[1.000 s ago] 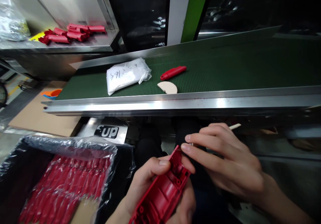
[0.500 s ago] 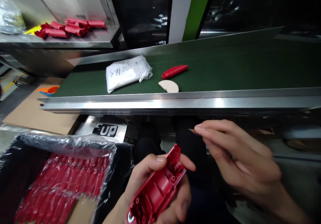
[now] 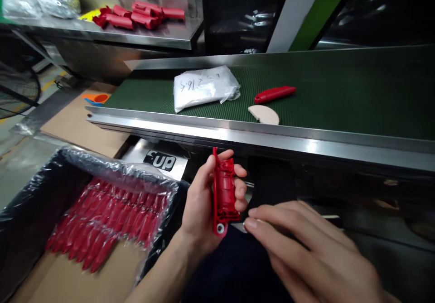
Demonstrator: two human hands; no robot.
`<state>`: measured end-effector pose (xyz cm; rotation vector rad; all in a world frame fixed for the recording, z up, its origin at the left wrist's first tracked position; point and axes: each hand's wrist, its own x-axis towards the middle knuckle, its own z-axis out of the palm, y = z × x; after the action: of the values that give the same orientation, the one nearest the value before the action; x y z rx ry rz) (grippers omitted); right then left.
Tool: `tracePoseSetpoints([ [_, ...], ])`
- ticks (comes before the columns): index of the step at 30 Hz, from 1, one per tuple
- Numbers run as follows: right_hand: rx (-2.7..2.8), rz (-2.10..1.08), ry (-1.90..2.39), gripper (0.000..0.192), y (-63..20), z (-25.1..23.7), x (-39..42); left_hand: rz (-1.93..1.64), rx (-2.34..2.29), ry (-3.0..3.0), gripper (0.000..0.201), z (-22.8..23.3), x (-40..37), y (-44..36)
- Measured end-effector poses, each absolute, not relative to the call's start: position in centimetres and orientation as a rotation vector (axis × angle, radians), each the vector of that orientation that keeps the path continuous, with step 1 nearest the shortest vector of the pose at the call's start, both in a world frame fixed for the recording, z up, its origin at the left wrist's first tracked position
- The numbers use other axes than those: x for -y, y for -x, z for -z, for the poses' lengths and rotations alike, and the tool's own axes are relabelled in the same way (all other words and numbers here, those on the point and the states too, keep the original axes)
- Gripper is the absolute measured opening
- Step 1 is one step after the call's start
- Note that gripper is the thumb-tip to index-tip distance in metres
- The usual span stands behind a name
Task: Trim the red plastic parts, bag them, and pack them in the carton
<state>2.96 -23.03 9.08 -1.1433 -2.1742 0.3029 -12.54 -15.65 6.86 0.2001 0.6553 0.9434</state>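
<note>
My left hand (image 3: 200,199) is wrapped around a hollow red plastic housing half (image 3: 224,189), its ribbed inside turned up. A metal ring (image 3: 220,228) sits in the housing's lower end. Close by on the right, my right hand (image 3: 309,248) pinches a small knife between thumb and fingers; its pointed blade (image 3: 240,226) is by the lower right edge of the housing. Most of the knife is hidden behind the fingers, and whether the blade touches the plastic I cannot tell.
Beyond my hands runs a green conveyor belt (image 3: 340,99) with a metal rim, bearing a white plastic-wrapped packet (image 3: 204,88), a red part (image 3: 275,94) and a beige piece (image 3: 265,114). A lined box (image 3: 118,160) holds rows of red parts; more red parts (image 3: 146,15) lie on a metal shelf.
My left hand has turned the housing more upright and moved it away from me. My right hand has come down and left, bringing the knife to the housing's lower end. The view has shifted left.
</note>
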Motion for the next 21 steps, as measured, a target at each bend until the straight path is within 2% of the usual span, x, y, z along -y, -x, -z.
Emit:
tracePoseSetpoints([
  [5,2.262,-0.342,1.077,0.03,-1.6,-8.2,22.3,-0.983,-0.638,-0.183,0.031,-6.9,15.3,13.4],
  [21,2.259,-0.358,1.077,0.034,-0.9,-8.1,20.9,-0.982,-0.593,-0.126,0.032,-6.2,14.0,14.5],
])
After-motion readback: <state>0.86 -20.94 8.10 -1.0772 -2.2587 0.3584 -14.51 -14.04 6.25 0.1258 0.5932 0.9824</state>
